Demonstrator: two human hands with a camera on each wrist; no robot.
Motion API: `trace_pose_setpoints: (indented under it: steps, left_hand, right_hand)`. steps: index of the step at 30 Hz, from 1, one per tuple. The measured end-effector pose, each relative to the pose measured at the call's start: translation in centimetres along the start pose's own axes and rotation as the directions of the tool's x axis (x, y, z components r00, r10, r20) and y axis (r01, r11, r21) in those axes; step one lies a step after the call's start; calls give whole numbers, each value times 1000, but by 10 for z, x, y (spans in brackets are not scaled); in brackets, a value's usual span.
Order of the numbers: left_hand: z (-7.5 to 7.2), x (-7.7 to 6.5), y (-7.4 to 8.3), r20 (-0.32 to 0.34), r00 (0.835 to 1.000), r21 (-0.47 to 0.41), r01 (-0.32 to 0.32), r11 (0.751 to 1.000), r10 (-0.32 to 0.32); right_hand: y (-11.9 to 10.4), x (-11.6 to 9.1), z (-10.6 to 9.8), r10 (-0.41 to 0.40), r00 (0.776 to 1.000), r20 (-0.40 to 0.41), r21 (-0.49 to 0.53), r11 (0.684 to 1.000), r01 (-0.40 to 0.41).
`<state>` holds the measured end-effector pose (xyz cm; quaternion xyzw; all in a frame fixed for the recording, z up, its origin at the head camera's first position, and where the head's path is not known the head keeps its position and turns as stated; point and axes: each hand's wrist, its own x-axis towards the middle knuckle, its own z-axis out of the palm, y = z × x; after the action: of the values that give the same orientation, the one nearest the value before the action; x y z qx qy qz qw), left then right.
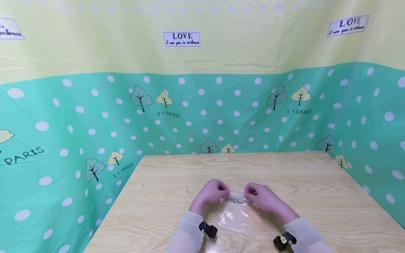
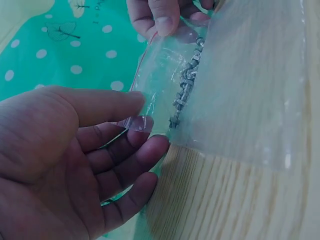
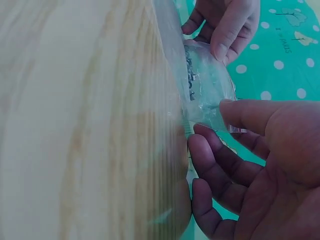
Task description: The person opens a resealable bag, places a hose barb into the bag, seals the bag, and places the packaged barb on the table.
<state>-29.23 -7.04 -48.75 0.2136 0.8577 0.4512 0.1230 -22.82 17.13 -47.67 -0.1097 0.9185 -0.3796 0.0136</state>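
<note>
A clear plastic zip bag (image 1: pixel 233 218) with a thin red line along its top edge hangs between both hands above the table. My left hand (image 1: pixel 212 192) pinches one top corner between thumb and fingers. At the opposite corner my right hand (image 1: pixel 265 198) pinches the bag in the same way. Inside, a row of small silvery metal pieces (image 2: pixel 186 82) lies bunched across the bag, below the red line. Their exact kind is hard to tell through the plastic. In the left wrist view, the lower part of the bag (image 2: pixel 250 90) spreads flat and see-through.
The wooden table (image 1: pixel 152 218) lies under both hands. A tiny upright object (image 1: pixel 187 190) stands left of the left hand, and a fainter speck (image 1: pixel 142 184) is farther left. A green and yellow patterned cloth (image 1: pixel 218 116) hangs behind and beside the table.
</note>
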Motion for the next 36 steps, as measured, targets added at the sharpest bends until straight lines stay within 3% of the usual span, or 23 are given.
trace_pose_setpoints:
  steps: [13,22,29,36]
  left_hand:
    - [2,1,5,18,1000,-12,6,1000,-6]
    - [6,-2,9,3,1000,-26,14,1000,-14]
    - [7,-3,10,26,1000,35,3,999,-4]
    - [10,-1,10,30,999,-13,-10,1000,10]
  right_hand:
    - [0,2,3,-27,1000,7,69,997,27]
    - [1,2,6,-20,1000,-23,35,999,21]
    - [0,3,9,-45,998,-46,22,999,46]
    - [0,1,10,-60,997,-56,23,998,62]
